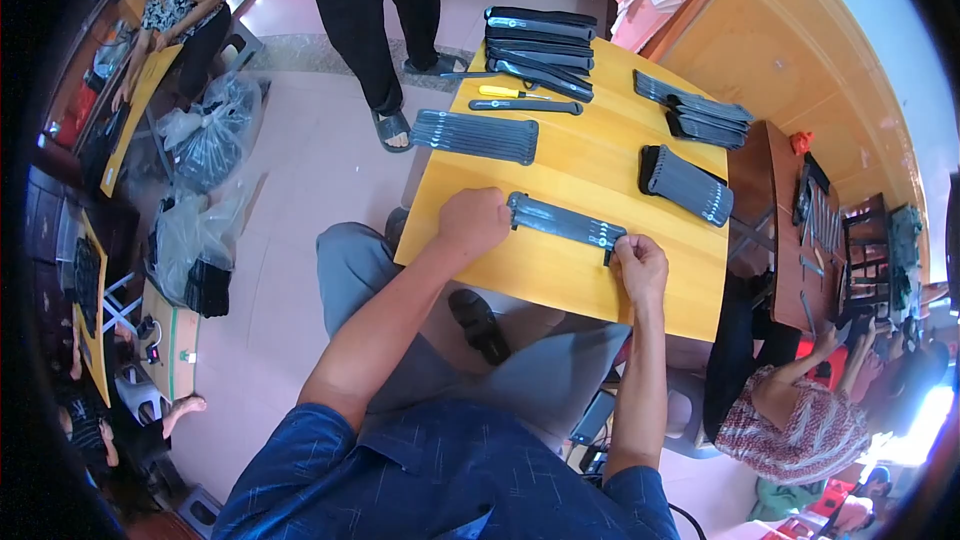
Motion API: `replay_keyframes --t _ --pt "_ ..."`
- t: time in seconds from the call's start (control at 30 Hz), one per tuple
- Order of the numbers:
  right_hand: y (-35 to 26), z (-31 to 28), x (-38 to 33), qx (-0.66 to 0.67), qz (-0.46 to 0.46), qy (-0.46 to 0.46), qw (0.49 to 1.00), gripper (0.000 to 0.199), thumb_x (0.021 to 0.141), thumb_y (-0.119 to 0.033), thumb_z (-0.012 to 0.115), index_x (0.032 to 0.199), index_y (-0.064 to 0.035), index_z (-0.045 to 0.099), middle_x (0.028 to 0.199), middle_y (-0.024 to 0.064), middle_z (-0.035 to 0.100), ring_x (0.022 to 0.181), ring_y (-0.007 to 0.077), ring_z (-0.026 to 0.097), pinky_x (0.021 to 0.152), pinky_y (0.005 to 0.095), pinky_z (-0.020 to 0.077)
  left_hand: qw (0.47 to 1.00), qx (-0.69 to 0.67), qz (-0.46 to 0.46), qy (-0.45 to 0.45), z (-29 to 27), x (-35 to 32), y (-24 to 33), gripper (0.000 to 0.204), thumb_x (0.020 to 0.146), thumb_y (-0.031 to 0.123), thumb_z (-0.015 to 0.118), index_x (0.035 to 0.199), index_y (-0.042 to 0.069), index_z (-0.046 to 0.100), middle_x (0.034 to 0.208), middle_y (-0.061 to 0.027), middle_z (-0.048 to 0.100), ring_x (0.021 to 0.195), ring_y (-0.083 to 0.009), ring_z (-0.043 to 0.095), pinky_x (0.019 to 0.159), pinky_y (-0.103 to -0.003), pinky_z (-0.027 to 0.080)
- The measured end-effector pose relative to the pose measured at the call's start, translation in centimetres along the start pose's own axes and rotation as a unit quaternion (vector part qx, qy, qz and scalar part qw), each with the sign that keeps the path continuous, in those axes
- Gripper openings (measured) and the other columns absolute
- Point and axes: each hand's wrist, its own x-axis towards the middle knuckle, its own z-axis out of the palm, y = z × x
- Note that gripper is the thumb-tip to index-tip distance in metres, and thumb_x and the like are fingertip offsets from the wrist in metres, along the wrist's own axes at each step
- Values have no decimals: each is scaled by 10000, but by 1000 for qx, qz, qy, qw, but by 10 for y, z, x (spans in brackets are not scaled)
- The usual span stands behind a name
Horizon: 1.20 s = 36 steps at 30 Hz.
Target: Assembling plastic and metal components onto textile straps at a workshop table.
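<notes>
Close to the near edge of the yellow table, a short row of flat black strips (565,220) lies between my hands. My left hand (474,224) is closed in a fist at the strips' left end; what its fingers grip is hidden. Thumb and fingertips of my right hand (640,262) are pinched on the right end, where a small dark piece hangs below. Beyond my left hand lies a wider row of black strips (475,136). A single black strip (525,107) and a yellow-handled screwdriver (510,92) lie farther back.
On the table (590,155), stacked black strips (540,45) stand at the far edge, with more piles (690,185) on the right. A person in black trousers (365,10) stands beyond the left edge. Another person (790,420) sits at right. Plastic bags (215,135) lie leftward.
</notes>
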Motion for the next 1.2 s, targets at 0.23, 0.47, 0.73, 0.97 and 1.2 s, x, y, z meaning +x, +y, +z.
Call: replay_keyframes --t 0.23,0.47,0.73,0.97,1.2 --pt "3 1 1 0 -5 9 1000 202 977 -183 678 901 1 714 689 9 671 588 76 587 568 255 470 1000 8 -10 -5 -3 -2 4 252 915 277 603 863 55 710 816 -199 717 814 -417 709 760 -545 561" --pt "-7 2 -5 54 12 2 998 180 996 -139 654 888 -1 695 670 -10 628 568 59 540 530 240 430 1000 8 -13 -3 -2 -3 2 210 907 287 642 875 89 705 825 -158 726 797 -397 704 720 -530 554" --pt "-9 2 -6 77 29 -4 997 160 999 -118 664 899 5 685 692 -8 628 571 58 536 527 230 426 1000 3 -17 -18 -5 -4 3 199 916 274 641 875 84 684 819 -160 719 785 -406 697 708 -542 547" --pt "-4 0 -4 86 39 -6 995 150 999 -104 664 902 8 685 707 0 643 591 62 562 546 228 445 1000 -3 -5 -4 -7 -5 10 198 915 257 633 850 72 667 764 -170 700 749 -410 692 694 -546 543" --pt "-8 2 -5 64 32 2 997 188 1023 -131 646 869 -23 648 665 -16 587 533 54 496 488 223 374 1000 -5 -6 0 -8 -6 10 194 910 239 631 820 67 640 726 -169 683 727 -404 689 667 -544 543"
